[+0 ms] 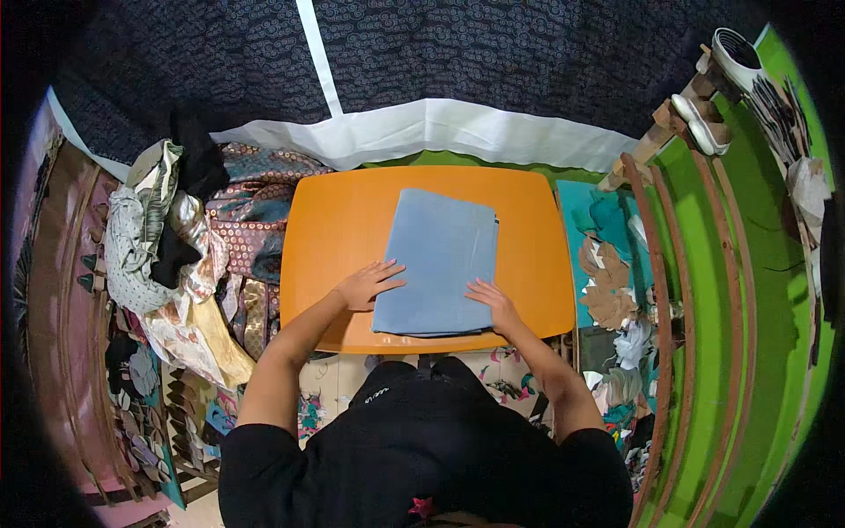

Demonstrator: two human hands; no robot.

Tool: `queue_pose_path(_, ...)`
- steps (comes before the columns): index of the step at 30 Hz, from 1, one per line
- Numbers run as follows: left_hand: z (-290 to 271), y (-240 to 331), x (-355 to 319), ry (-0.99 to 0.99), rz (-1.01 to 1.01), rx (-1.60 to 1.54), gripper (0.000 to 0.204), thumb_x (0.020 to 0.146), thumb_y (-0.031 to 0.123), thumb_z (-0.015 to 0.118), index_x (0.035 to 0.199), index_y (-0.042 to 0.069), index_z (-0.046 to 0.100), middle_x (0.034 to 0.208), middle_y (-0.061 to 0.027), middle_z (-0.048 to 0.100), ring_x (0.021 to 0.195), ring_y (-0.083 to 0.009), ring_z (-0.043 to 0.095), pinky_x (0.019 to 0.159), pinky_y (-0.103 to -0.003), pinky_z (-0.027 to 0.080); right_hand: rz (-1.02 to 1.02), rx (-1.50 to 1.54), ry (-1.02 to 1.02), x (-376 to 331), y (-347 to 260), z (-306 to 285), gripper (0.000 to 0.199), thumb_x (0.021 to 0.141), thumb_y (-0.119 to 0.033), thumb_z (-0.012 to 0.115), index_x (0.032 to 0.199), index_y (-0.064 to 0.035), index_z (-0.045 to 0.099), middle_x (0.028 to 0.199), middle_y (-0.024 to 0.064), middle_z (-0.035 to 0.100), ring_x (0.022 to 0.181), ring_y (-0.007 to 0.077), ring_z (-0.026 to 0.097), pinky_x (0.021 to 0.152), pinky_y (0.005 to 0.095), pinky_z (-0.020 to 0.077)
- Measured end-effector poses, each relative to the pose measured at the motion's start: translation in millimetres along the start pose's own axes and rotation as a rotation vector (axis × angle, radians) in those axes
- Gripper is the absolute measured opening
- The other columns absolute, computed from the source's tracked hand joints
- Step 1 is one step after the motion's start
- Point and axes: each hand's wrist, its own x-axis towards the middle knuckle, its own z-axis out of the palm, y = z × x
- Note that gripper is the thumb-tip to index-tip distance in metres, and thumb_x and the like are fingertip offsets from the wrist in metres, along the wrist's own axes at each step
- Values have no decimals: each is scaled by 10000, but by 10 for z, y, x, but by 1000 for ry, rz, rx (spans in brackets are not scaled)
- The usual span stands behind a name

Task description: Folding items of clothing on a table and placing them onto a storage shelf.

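A folded light-blue cloth (436,260) lies flat on the orange table (537,238), slightly turned, its near edge close to the table's front. Several layers show along its near and right edges. My left hand (370,285) rests at the cloth's left edge, fingers spread, their tips on the fabric and the palm over the table. At the near right edge, my right hand (495,304) lies with fingers stretched over the cloth. Neither hand grips anything.
Heaped fabrics (163,238) and patterned cloth (251,207) crowd the table's left. To the right, a teal surface (576,211) bears brown cut pieces (607,286). Wooden rails (656,352) stand farther right, with shoes (700,123) above. A dark patterned curtain (458,53) hangs behind; scraps (510,387) litter the floor.
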Motion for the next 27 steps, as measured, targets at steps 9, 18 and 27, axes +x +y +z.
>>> queue_pose_path(9, 21, -37, 253, -8, 10, 72, 619, 677, 177, 592, 1246, 161, 347, 1357, -92, 228, 1261, -316, 164, 1004, -484, 197, 1, 50, -46, -130, -1, -93, 402, 692, -7, 446, 1068, -94, 559, 1179, 117, 482, 1166, 300, 370, 985, 424, 255)
queue_pose_path(18, 59, -152, 275, -61, 112, 12, 534, 728, 211, 571, 1225, 161, 381, 1314, -112, 310, 1227, -352, 241, 989, -513, 211, -99, -187, -228, -178, -91, -207, 515, 699, -110, 554, 1199, -126, 430, 1303, 112, 333, 1209, 292, 301, 980, 430, 260)
queue_pose_path(27, -61, -169, 287, 92, 88, -446, 396, 762, 200, 542, 1129, 61, 485, 1207, -144, 443, 1137, -333, 392, 941, -405, 331, -92, -528, -110, 92, 468, -80, 567, 675, -3, 510, 1207, -173, 413, 1299, 53, 339, 1206, 271, 307, 976, 445, 269)
